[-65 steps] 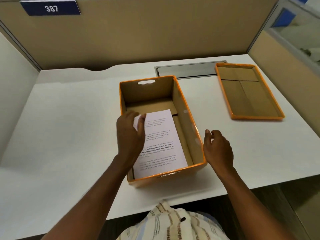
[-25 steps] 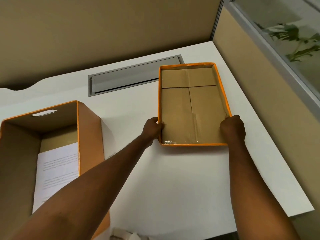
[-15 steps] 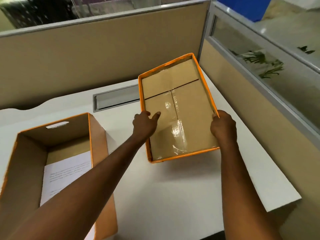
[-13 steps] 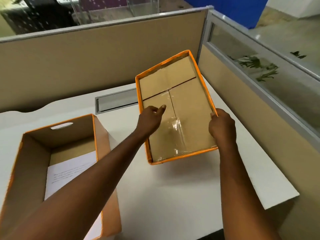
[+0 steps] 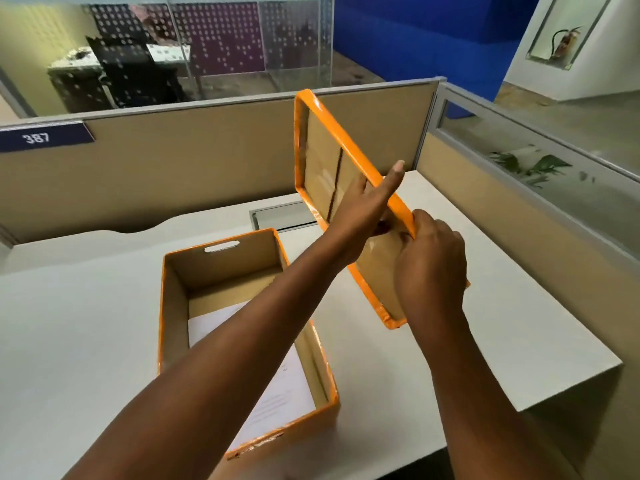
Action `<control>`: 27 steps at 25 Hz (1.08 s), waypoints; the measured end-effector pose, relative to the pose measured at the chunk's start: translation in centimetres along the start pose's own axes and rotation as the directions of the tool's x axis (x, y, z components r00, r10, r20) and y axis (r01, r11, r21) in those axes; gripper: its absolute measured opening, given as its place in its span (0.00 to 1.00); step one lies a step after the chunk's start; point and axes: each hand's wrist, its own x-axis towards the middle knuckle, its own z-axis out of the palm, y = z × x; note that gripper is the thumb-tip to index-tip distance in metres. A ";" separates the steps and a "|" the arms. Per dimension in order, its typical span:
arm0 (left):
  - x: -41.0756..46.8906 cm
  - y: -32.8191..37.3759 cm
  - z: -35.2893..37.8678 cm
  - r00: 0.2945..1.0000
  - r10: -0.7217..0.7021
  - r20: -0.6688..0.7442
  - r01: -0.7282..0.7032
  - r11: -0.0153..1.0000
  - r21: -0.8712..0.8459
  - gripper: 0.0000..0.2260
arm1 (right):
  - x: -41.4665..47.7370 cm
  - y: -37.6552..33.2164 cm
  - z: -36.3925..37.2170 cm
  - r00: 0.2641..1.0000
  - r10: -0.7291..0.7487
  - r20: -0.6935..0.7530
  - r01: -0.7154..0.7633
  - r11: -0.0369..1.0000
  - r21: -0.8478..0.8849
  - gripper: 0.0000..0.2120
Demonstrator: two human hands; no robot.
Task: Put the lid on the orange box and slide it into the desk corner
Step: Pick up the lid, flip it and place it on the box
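Lid: glossy orange rim, plain brown cardboard inside w/ a dark seam. Box: orange outside & top edges, brown cardboard walls inside; paper in it is white w/ faint grey text lines. Desk: off-white, w/ a grey slot. Partition: tan, grey trim on top. Sign: navy w/ white "387". Far glass: white dot pattern, purple panel behind. Far wall: deep blue.

Tilted lid in both hands, above open orange box.
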 end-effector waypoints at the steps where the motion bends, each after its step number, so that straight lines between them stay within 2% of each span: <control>1: -1.1 0.3 -0.9 0.998 0.027 -0.055 -0.030 0.998 -0.058 0.22 | -1.7 -1.8 -0.2 1.000 -0.023 -0.008 0.023 1.000 0.021 0.14; 4: -4.1 0.3 -3.8 0.967 0.055 -0.248 -0.093 0.985 -0.145 0.25 | -6.5 -6.3 -0.5 0.994 -0.111 0.005 0.111 0.991 0.075 0.16; 6: -6.0 0.0 -6.4 0.942 0.047 -0.332 -0.107 0.981 -0.164 0.21 | -8.6 -7.9 -1.2 0.985 -0.163 0.053 0.148 0.966 0.209 0.18; 8: -7.8 -0.3 -9.8 0.938 0.009 -0.345 -0.085 0.975 -0.207 0.23 | -9.0 -7.8 -2.2 0.983 -0.179 0.032 0.156 0.921 0.356 0.20; 9: -8.8 -0.4 -11.8 0.944 -0.009 -0.331 -0.066 0.975 -0.214 0.24 | -8.5 -7.1 -2.5 0.988 -0.157 0.006 0.144 0.919 0.367 0.21; 11: -10.6 -1.0 -15.7 0.959 -0.056 -0.277 -0.022 0.962 -0.271 0.24 | -6.5 -4.7 -2.3 0.999 -0.032 0.019 0.026 0.964 0.264 0.28; 13: -12.5 -2.0 -18.8 0.966 -0.117 -0.231 0.022 0.926 -0.376 0.23 | -4.7 -2.1 -1.3 0.968 0.127 0.214 -0.153 0.982 0.110 0.36; 14: -13.3 -2.7 -19.9 0.965 -0.135 -0.225 0.034 0.914 -0.405 0.23 | -4.1 -1.2 -0.6 0.917 0.175 0.357 -0.223 0.970 0.098 0.39; 16: -14.6 -4.1 -21.4 0.960 -0.140 -0.241 0.025 0.905 -0.425 0.23 | -3.7 -0.7 1.2 0.791 0.163 0.590 -0.329 0.926 0.185 0.39; 17: -15.3 -4.9 -21.7 0.952 -0.139 -0.274 0.010 0.905 -0.425 0.22 | -4.0 -0.7 2.1 0.759 0.108 0.643 -0.331 0.913 0.237 0.38; 19: -16.3 -6.6 -21.8 0.899 -0.104 -0.425 -0.028 0.956 -0.292 0.18 | -5.2 -1.0 3.9 0.782 0.005 0.623 -0.250 0.919 0.306 0.34; 21: -17.1 -8.0 -21.8 0.804 0.000 -0.595 -0.043 0.997 -0.057 0.11 | -6.7 -1.2 5.6 0.808 -0.016 0.588 -0.212 0.925 0.317 0.32; 23: -17.7 -9.6 -22.2 0.743 0.059 -0.667 -0.028 0.998 0.057 0.07 | -8.0 -0.8 7.1 0.812 -0.019 0.583 -0.214 0.920 0.327 0.31; 27: -18.5 -12.8 -22.2 0.733 0.076 -0.676 0.041 0.987 0.156 0.19 | -9.8 0.7 9.1 0.838 -0.020 0.545 -0.210 0.910 0.356 0.29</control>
